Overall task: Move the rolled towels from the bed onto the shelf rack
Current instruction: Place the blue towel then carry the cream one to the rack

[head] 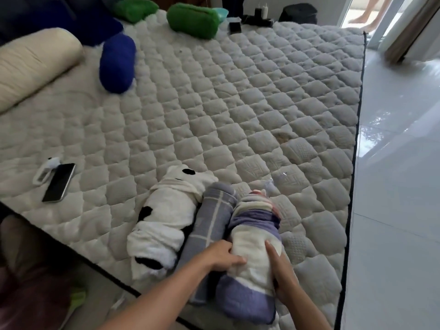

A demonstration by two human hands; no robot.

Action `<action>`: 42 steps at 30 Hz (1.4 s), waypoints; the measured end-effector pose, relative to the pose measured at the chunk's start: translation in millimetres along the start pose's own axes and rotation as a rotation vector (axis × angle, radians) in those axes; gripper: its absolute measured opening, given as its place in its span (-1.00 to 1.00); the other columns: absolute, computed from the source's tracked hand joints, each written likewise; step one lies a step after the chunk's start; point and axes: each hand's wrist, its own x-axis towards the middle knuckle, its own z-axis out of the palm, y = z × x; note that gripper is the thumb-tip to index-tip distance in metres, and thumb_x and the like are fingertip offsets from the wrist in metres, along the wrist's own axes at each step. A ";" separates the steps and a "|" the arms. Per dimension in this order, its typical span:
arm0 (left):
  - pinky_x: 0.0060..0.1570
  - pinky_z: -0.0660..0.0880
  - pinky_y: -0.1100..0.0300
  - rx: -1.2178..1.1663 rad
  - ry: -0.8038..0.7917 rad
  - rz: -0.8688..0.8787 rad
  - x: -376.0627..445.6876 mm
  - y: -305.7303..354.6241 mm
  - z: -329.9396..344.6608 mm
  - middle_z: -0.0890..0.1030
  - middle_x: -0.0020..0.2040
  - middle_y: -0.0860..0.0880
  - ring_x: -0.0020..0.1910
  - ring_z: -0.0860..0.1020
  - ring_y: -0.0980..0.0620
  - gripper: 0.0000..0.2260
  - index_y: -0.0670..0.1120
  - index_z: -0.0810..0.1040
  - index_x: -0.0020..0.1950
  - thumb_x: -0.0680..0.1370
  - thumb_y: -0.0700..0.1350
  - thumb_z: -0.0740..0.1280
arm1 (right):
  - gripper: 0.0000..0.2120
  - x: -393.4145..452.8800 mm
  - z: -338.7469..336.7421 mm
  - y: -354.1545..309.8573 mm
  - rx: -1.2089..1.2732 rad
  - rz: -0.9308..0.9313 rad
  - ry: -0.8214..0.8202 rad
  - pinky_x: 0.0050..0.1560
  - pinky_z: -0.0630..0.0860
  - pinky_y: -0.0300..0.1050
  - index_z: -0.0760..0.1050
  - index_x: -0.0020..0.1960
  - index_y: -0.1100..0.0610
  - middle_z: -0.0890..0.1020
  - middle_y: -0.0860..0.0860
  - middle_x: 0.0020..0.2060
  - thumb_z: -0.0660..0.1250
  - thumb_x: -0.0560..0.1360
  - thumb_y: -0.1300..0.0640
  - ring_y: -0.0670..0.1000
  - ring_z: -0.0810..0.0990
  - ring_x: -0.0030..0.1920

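Note:
Three rolled towels lie side by side at the near edge of the quilted bed [238, 103]: a white one with black spots [166, 217], a grey-blue checked one [209, 225] and a purple-and-white one [254, 239]. My left hand [222, 256] presses on the left side of the purple-and-white roll, fingers curled against it. My right hand [282, 275] cups its right side. Farther off lie a dark blue roll [116, 63] and two green rolls [192, 20] [134, 9]. No shelf rack is in view.
A phone [59, 182] and a small white object [46, 170] rest on the bed's left part. A cream bolster [33, 65] lies at the far left. Dark items [257, 17] sit at the bed's far edge. Glossy white floor [400, 163] runs along the right; someone's bare legs [371, 13] stand by the doorway.

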 end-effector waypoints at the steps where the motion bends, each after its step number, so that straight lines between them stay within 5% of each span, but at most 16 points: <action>1: 0.03 0.42 0.21 0.059 0.015 0.032 -6.7 4.6 -0.1 0.59 0.25 -0.13 0.19 0.56 -0.10 -0.51 -0.15 0.55 0.23 0.45 0.16 0.38 | -0.35 -6.4 0.2 -4.8 0.001 -0.031 0.037 0.32 0.45 0.08 0.48 0.31 0.09 0.60 0.01 0.18 0.34 0.37 -0.29 0.12 0.58 0.21; 7: 0.29 0.44 0.08 0.061 0.052 0.154 -56.7 6.4 -11.6 0.54 0.33 -0.10 0.28 0.51 -0.08 -0.39 -0.14 0.46 0.36 0.42 0.17 0.40 | -0.55 -53.0 16.2 -21.8 -0.022 -0.310 0.160 0.31 0.42 0.06 0.46 0.32 0.16 0.59 0.15 0.21 0.24 0.55 -0.08 0.14 0.54 0.21; 11: 0.33 0.44 0.07 -0.133 0.147 0.260 -99.9 -29.1 -27.3 0.58 0.30 -0.02 0.26 0.55 0.02 -0.27 -0.06 0.44 0.39 0.28 0.17 0.48 | -0.61 -94.9 50.7 -40.9 -0.052 -0.495 0.086 0.06 0.52 0.01 0.47 0.27 0.11 0.63 0.11 0.08 0.32 0.51 -0.05 0.12 0.60 0.05; 14: 0.20 0.51 0.23 -0.318 0.240 0.322 -149.3 -64.7 -36.6 0.60 0.26 -0.03 0.17 0.57 0.08 -0.38 -0.10 0.45 0.38 0.36 0.00 0.51 | -0.51 -134.2 86.2 -49.5 -0.143 -0.618 0.008 0.09 0.52 0.01 0.46 0.27 0.06 0.63 0.08 0.09 0.34 0.44 -0.17 0.10 0.60 0.07; 16: -0.12 0.52 0.47 -0.450 0.308 0.342 -189.5 -91.9 -38.4 0.60 0.20 -0.05 0.03 0.58 0.14 -0.53 -0.17 0.47 0.35 0.45 -0.18 0.45 | -0.50 -165.3 112.8 -48.7 -0.214 -0.691 -0.062 0.16 0.51 0.08 0.44 0.27 0.04 0.61 0.05 0.10 0.35 0.42 -0.19 0.10 0.59 0.09; 18: -0.36 0.45 0.53 -0.599 0.376 0.359 -227.9 -126.0 -37.9 0.61 0.11 -0.04 -0.21 0.60 0.28 -0.61 -0.17 0.49 0.31 0.48 -0.23 0.41 | -0.52 -201.1 141.5 -41.4 -0.255 -0.758 -0.164 0.18 0.50 0.04 0.43 0.27 0.06 0.60 0.04 0.13 0.36 0.45 -0.14 0.07 0.57 0.12; 20: -0.38 0.44 0.48 -0.732 0.472 0.349 -266.7 -168.3 -32.4 0.62 0.00 0.06 -0.30 0.59 0.34 -0.65 -0.08 0.53 0.26 0.49 -0.16 0.42 | -0.59 -242.8 172.3 -26.4 -0.330 -0.810 -0.297 0.15 0.42 -0.07 0.41 0.24 0.10 0.57 0.02 0.12 0.36 0.48 -0.07 0.04 0.53 0.13; 23: -0.19 0.52 0.26 -0.970 0.618 0.290 -325.3 -238.1 -13.5 0.65 -0.08 0.12 -0.13 0.60 0.16 -0.71 0.04 0.57 0.18 0.46 -0.06 0.44 | -0.62 -300.7 215.0 10.0 -0.450 -0.856 -0.503 0.07 0.38 -0.13 0.40 0.23 0.11 0.57 0.01 0.12 0.37 0.48 0.00 0.00 0.51 0.08; 29: -0.14 0.53 0.12 -1.470 0.917 0.249 -423.5 -370.8 53.4 0.65 0.11 -0.08 0.06 0.59 -0.12 -0.66 0.03 0.57 0.16 0.40 -0.04 0.46 | -0.50 -397.6 283.2 99.0 -0.687 -0.926 -0.997 0.13 0.51 -0.15 0.37 0.32 -0.06 0.56 -0.09 0.21 0.43 0.43 -0.06 -0.11 0.56 0.13; 33: -0.29 0.48 0.22 -1.687 1.114 0.181 -474.9 -431.7 117.5 0.63 -0.07 -0.05 -0.16 0.56 -0.03 -0.77 0.01 0.54 0.14 0.48 -0.11 0.35 | -0.24 -446.9 323.1 170.3 -0.934 -0.872 -1.258 0.31 0.45 -0.02 0.28 0.44 -0.17 0.52 -0.15 0.31 0.45 0.30 -0.25 -0.07 0.50 0.28; 42: -0.21 0.48 0.14 -2.047 1.482 -0.051 -558.2 -537.2 231.2 0.59 -0.06 -0.06 -0.09 0.51 -0.05 -0.82 -0.01 0.53 0.08 0.49 -0.07 0.31 | -0.28 -549.1 399.8 327.4 -1.227 -0.843 -1.712 0.22 0.41 -0.12 0.26 0.44 -0.09 0.51 -0.13 0.27 0.47 0.37 -0.13 -0.04 0.50 0.23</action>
